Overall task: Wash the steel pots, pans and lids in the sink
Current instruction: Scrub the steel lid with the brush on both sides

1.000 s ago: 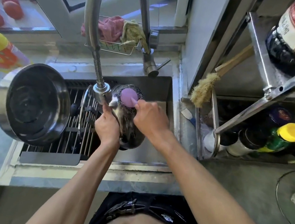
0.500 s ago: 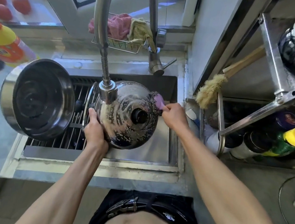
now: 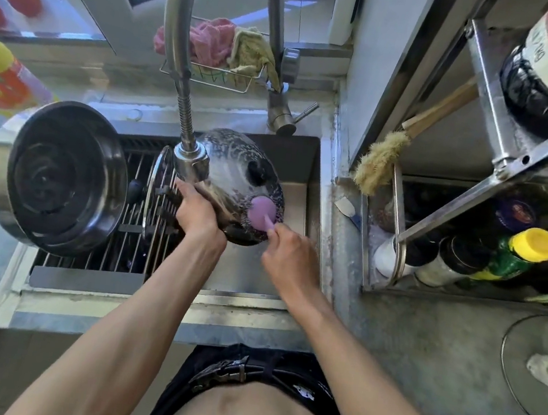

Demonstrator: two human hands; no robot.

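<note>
Middle of the frame, a soapy steel lid [image 3: 231, 174] with a black knob [image 3: 256, 173] is tilted over the sink [image 3: 302, 162], right under the faucet head [image 3: 191, 162], with water running onto its left side. The left hand [image 3: 198, 211] grasps the lid by its lower left rim, fingers wrapped round the edge. The right hand [image 3: 289, 254] is clenched on a purple scrubber [image 3: 262, 213], which is pressed flat against the lid's lower right part. On the left of the frame a big steel pot [image 3: 52, 176] lies tipped on its side, opening facing the camera, resting at the left end of the drying rack [image 3: 119, 222] that spans the left half of the sink. Another lid [image 3: 154, 192] stands on edge in the rack, just left of the left hand. Behind the faucet, a wire basket [image 3: 219, 78] holds pink and yellow rags. On the right, a brush [image 3: 380, 161] leans against the wall beside a shelf of bottles [image 3: 522, 255]. A glass lid [image 3: 542, 371] sits on the counter, lower right.
</note>
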